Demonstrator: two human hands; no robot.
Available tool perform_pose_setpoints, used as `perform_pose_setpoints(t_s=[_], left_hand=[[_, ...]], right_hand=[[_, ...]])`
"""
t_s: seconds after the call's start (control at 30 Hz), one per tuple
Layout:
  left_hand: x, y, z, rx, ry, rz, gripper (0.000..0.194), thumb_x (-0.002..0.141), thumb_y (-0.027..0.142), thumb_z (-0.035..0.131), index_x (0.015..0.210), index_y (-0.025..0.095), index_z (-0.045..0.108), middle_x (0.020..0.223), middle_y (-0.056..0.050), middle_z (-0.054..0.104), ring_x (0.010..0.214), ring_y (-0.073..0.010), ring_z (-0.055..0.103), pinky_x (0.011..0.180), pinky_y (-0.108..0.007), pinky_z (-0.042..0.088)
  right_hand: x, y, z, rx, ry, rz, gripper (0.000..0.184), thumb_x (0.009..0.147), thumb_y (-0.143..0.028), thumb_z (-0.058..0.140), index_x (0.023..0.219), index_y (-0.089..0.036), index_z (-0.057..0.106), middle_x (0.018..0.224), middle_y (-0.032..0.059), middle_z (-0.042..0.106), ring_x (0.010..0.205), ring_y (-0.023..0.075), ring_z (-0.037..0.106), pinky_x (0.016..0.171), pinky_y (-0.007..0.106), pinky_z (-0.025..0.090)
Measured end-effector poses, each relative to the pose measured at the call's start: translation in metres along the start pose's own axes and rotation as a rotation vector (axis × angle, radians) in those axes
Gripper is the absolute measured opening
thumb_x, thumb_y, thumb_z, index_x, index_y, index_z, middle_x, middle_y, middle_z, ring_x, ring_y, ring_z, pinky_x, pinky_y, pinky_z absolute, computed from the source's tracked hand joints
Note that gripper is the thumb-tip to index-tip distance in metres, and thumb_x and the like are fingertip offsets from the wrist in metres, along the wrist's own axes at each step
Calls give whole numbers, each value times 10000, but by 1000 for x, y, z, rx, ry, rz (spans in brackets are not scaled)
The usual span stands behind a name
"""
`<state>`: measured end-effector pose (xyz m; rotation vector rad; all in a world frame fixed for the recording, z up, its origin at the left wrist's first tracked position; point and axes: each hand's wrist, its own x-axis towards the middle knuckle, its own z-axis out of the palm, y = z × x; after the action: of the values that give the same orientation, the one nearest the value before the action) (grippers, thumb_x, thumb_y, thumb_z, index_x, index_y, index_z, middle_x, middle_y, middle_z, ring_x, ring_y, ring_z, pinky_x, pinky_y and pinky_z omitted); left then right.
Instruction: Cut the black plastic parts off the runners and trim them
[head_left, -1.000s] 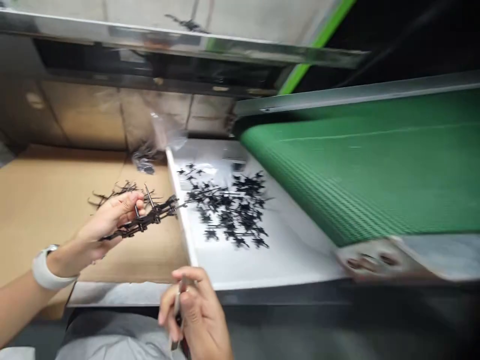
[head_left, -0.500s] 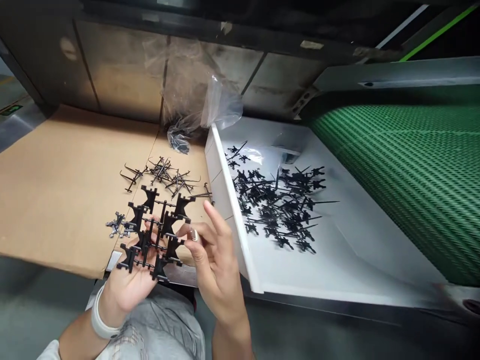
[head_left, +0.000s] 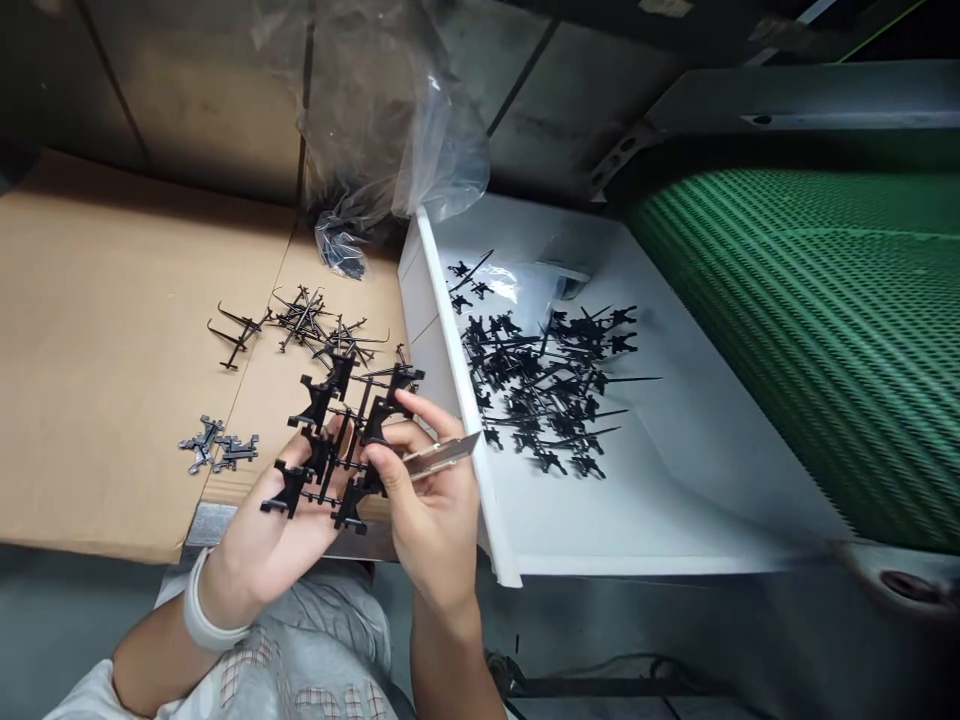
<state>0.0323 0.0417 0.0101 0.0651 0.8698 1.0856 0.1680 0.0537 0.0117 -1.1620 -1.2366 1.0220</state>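
A black plastic frame [head_left: 319,455] of moulded parts was held above the near edge of some cardboard [head_left: 97,350]. The left hand [head_left: 281,525] curled loosely around it from beneath; the right hand [head_left: 431,505], closed around a slim metal tool [head_left: 442,456], touched its right side with thumb and forefinger. Beyond lay thin black runners [head_left: 304,320]; leftward, small dark pieces [head_left: 237,453]. Rightward, a white tray [head_left: 652,520] held black parts [head_left: 525,385] beside a green belt [head_left: 795,330].

The parts [head_left: 315,402] are black, the belt [head_left: 795,330] green.
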Motion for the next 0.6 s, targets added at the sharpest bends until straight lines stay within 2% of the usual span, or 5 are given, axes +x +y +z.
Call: perform_pose_setpoints(t_s=[0.1,0.27,0.37,0.47,0.6], left_hand=[[-10,5,-9,83,22,-41,363,839,518,867,1004,197,833,1074,-107,862,1072,-318,809,934,-448,684],[-28,17,-29,409,-18,102,526,738,615,952,1010,175,856,939,-104,856,780,-230,800,768,-325,678],[-29,20,-30,551,-53,121,454,715,537,990,955,191,820,837,-66,835,656,-198,774,653,-289,659],[-27,18,-28,608,-119,117,343,783,448,953,878,185,753,726,-33,794,574,-170,743,498,-220,577],[-27,9,-28,600,-75,242,345,838,423,906,984,188,699,598,5,753,474,-141,695,487,-198,575]], right_hand=[[0,-3,-5,-22,73,-19,356,945,-220,800,1274,-285,680,815,-39,751,769,181,758,774,330,662],[-8,-5,-8,-72,93,-84,410,940,-160,809,1303,-313,696,894,-30,789,809,162,779,743,283,655],[-12,-10,-10,-98,38,-105,429,961,-144,792,1332,-333,686,901,-36,793,807,154,776,760,281,661],[-15,-18,-13,-79,-3,-66,441,952,-151,796,1334,-341,685,895,-38,782,809,154,776,748,274,664],[-18,-27,-13,-101,21,0,434,925,-179,815,1314,-313,674,882,-24,766,820,181,785,736,303,676]])
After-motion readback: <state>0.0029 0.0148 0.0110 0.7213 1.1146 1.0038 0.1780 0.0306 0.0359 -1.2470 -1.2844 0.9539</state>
